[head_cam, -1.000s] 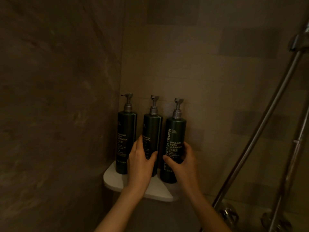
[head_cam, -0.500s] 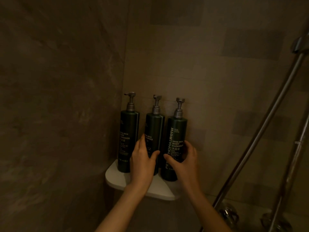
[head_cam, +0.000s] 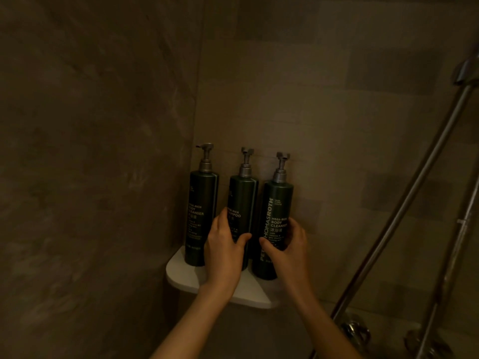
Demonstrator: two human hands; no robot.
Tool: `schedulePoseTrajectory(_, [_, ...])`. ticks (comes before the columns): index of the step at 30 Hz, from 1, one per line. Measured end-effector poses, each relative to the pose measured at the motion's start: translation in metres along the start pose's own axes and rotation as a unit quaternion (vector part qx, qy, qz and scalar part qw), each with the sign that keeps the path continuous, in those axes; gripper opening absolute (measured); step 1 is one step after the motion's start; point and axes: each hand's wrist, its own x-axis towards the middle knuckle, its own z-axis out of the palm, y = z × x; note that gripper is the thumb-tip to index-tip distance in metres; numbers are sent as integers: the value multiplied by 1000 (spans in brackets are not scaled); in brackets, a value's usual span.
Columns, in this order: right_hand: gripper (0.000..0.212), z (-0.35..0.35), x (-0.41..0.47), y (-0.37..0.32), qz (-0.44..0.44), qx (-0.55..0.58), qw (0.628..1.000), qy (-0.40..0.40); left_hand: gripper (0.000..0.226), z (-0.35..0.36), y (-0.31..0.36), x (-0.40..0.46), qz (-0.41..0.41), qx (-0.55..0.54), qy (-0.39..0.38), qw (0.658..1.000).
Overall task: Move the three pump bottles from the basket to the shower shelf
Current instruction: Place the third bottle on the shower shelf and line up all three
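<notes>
Cylindrical dark-green pump bottles (head_cam: 242, 211), rounded white shelf (head_cam: 186, 277)

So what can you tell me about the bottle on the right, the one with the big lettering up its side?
The right-hand bottle is a tall, dark green cylinder, plastic by the look of it, with a grey pump head on top. Pale lettering runs up its side, ending in "ROTH", beside the words "MEGA-RICH BODY CLEANSER". It stands upright on the white corner shelf, close beside the middle bottle. The right hand wraps its lower half, thumb across the front.
</notes>
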Motion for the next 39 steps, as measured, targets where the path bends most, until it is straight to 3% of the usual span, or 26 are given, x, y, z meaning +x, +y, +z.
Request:
schedulePoseTrajectory(22, [71,-5,-4,-9,4,-13,1000,-8,70,-5,2,-3,18,-12,0,1000])
schedulePoseTrajectory(27, [74,-9,-14,-24,-29,-45,998,14,53,-19,-1,-11,86,19,97,991])
schedulePoseTrajectory(31, [68,-8,-25,-44,-133,-123,981,70,55,-33,-16,-3,84,47,165,982])
schedulePoseTrajectory(34, [60,5,-36,-56,-199,-150,966,75,62,-37,-27,8,33,46,150,987])
schedulePoseTrajectory(39, [66,34,-48,-61,-181,-174,968,-2,73,-37,-38,18,1,6,76,997])
